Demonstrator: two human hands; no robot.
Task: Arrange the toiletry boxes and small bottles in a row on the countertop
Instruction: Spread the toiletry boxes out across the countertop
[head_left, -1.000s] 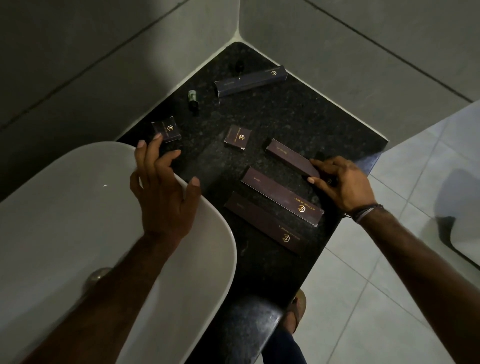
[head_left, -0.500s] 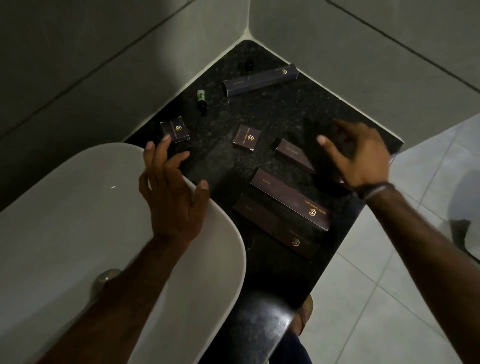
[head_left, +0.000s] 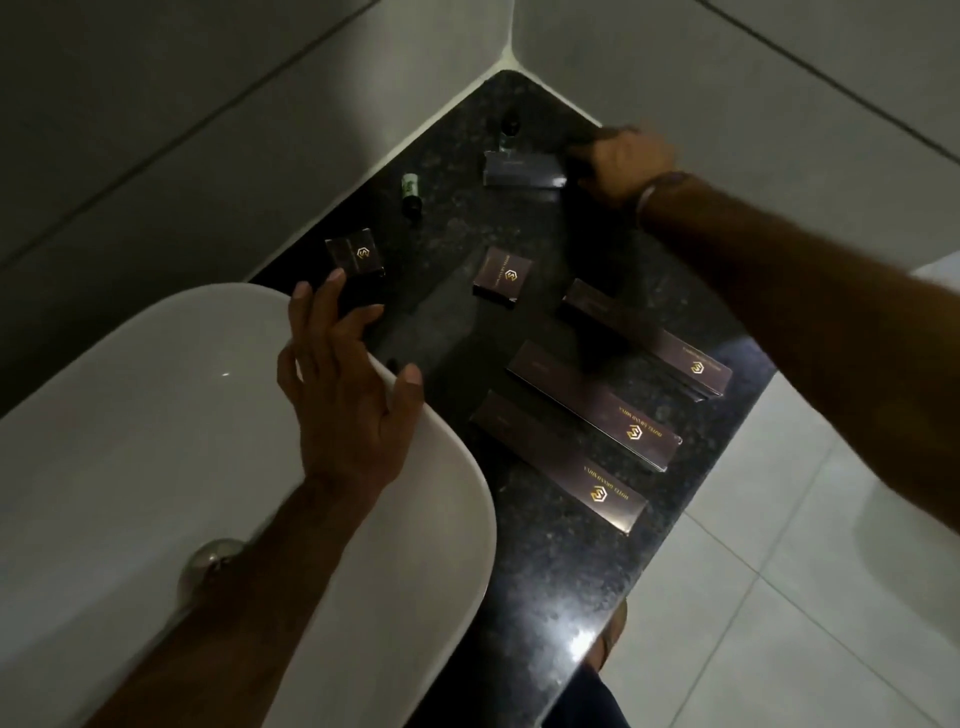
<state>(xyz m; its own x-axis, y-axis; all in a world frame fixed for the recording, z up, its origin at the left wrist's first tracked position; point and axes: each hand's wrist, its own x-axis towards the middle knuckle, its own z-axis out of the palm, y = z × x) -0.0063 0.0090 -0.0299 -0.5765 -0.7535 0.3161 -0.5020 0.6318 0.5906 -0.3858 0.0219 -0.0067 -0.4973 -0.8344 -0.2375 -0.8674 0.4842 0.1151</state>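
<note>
Six dark brown cardboard boxes on the black speckled granite countertop (head_left: 550, 561): three long ones (head_left: 592, 405) near right, two small square ones (head_left: 503, 273), one far long box (head_left: 522, 170) gripped by my right hand (head_left: 621, 158). One small green-labelled bottle (head_left: 410, 189) far left. My left hand (head_left: 348, 384) spread, empty, over the white basin (head_left: 156, 441).

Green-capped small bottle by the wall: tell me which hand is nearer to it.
Left. The left hand hovers over the basin rim, below the green-capped small bottle; the right hand is further off, at the far long box.
</note>
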